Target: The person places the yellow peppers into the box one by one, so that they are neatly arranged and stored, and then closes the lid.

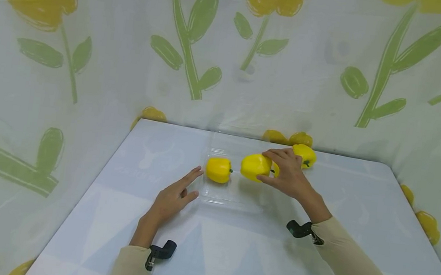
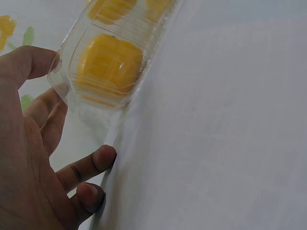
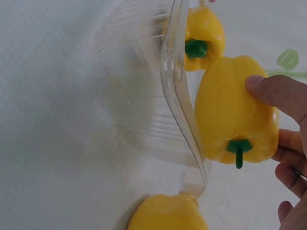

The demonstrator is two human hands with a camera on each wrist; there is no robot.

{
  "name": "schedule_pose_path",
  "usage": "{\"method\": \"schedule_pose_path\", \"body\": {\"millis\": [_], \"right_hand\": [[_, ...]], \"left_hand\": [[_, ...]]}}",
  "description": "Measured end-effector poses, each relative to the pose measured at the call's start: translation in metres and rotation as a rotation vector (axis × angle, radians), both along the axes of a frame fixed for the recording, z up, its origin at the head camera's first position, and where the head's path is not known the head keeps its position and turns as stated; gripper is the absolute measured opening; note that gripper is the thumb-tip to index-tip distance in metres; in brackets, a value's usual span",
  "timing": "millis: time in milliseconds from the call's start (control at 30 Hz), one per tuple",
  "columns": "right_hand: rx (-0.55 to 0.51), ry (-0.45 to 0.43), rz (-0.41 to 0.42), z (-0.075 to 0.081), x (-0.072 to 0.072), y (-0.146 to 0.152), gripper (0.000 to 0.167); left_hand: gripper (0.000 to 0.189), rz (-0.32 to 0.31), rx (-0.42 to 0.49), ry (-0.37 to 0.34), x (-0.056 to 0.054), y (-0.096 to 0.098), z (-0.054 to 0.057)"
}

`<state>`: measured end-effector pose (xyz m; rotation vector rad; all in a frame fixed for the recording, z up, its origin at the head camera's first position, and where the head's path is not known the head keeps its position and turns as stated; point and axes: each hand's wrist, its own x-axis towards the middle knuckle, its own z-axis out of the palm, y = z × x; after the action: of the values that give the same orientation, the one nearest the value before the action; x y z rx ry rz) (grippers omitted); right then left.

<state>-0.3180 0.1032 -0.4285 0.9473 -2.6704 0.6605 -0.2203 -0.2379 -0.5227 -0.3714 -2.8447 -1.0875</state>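
My right hand (image 1: 288, 173) grips a yellow bell pepper (image 1: 255, 167) between thumb and fingers, over the right part of a clear plastic container (image 1: 234, 196). The right wrist view shows its green stem (image 3: 239, 148) and the thumb on its side, beside the container's rim (image 3: 180, 96). Another yellow pepper (image 1: 218, 170) lies in the container's left part, stem pointing right. My left hand (image 1: 171, 200) is at the container's left edge with fingers extended. In the left wrist view, the thumb (image 2: 41, 61) and a finger touch the rim around one corner.
Two more yellow peppers are to the right: one (image 1: 276, 169) partly hidden behind my right hand, another (image 1: 305, 155) near the table's back edge. The pale patterned table (image 1: 210, 255) meets a hanging flower-print cloth (image 1: 292, 91) behind and at the sides.
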Motion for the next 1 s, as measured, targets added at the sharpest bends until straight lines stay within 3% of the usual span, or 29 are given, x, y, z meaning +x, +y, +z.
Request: {"method": "schedule_pose_path", "body": {"millis": [1000], "right_hand": [[0.07,-0.109,-0.028,-0.025,-0.008,-0.015,0.068]], "left_hand": [[0.061,0.005,-0.023,0.005,-0.001,0.0,-0.001]]}}
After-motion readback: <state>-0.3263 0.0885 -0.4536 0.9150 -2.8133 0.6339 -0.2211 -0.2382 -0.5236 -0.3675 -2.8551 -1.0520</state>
